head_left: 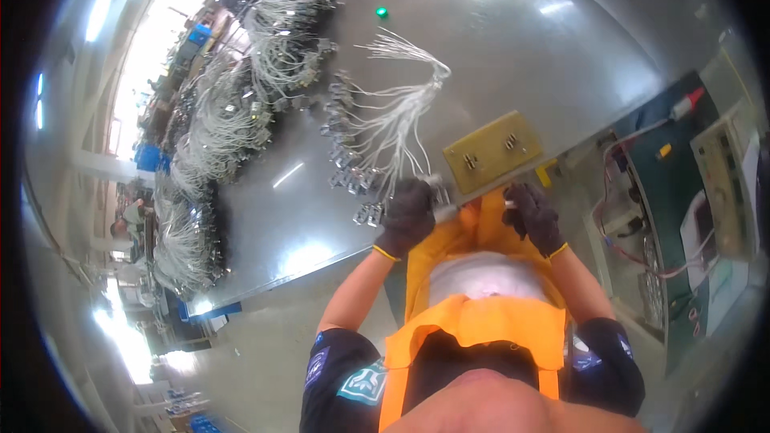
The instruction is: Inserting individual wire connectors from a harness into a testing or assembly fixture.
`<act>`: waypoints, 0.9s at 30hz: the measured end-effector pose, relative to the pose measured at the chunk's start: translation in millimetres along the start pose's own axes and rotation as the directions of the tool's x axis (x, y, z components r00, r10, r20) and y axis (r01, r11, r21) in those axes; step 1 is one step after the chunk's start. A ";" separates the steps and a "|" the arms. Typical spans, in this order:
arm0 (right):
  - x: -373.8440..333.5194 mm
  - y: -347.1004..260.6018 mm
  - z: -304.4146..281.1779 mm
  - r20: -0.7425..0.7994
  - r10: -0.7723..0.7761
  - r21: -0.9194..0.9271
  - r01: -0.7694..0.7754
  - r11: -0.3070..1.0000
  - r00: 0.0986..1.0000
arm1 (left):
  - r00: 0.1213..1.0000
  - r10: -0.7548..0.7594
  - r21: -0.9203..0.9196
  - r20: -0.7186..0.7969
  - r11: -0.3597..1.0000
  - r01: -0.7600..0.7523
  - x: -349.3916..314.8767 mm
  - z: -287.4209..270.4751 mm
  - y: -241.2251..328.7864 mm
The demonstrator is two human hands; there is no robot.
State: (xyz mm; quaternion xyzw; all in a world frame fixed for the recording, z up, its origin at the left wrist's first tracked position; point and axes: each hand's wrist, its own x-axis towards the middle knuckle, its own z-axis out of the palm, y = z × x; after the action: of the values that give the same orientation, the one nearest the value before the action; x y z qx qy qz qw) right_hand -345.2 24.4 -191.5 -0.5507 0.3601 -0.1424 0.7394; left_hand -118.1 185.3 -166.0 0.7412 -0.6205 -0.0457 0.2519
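My left hand [409, 212], in a dark glove with a yellow cuff, is closed at the table's front edge. A small silvery metal part [438, 188] shows at its thumb side. Beside and beyond this hand lies a bundle of white wires [409, 108], with metal pieces [346, 164] fanned out at the wire ends. Just off the edge, in front of the orange apron, my right hand [533, 215] is gloved alike, fingers curled. A tiny whitish bit [510, 204] shows at its fingertips; its kind is unclear. Between and beyond the hands sits a yellowish block [492, 151] with two small metal fittings.
Large heaps of white-wired metal parts [228, 124] run along the table's left side. A green light spot [382, 12] shows on the shiny metal tabletop [529, 56]. At right stands a dark green surface [678, 216] with a cable, a red-tipped tool [687, 103] and scissors [695, 319].
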 end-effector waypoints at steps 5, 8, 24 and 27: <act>18.7 -0.9 4.2 -0.110 -0.043 0.277 0.072 0.958 0.993 | 0.974 -0.189 -0.196 -0.127 0.967 0.162 51.8 -5.4 22.2; 16.4 -2.4 3.8 -0.125 -0.104 0.409 0.146 0.901 0.987 | 0.969 -0.224 -0.116 -0.108 0.970 0.212 70.2 5.8 37.1; 2.3 22.2 -15.2 -0.060 0.045 0.437 -0.015 0.899 0.997 | 0.969 -0.200 0.014 -0.146 0.979 0.204 84.7 29.1 48.5; 3.9 16.8 -10.0 -0.046 -0.086 0.431 0.098 0.897 0.995 | 0.983 -0.145 0.026 -0.112 0.989 0.149 85.8 25.1 44.7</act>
State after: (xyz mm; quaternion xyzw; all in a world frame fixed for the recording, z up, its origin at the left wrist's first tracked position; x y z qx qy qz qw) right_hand -352.5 20.8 -209.8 -0.3876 0.3025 -0.2603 0.8309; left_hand -148.4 91.9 -147.6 0.7905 -0.5501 -0.0128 0.2689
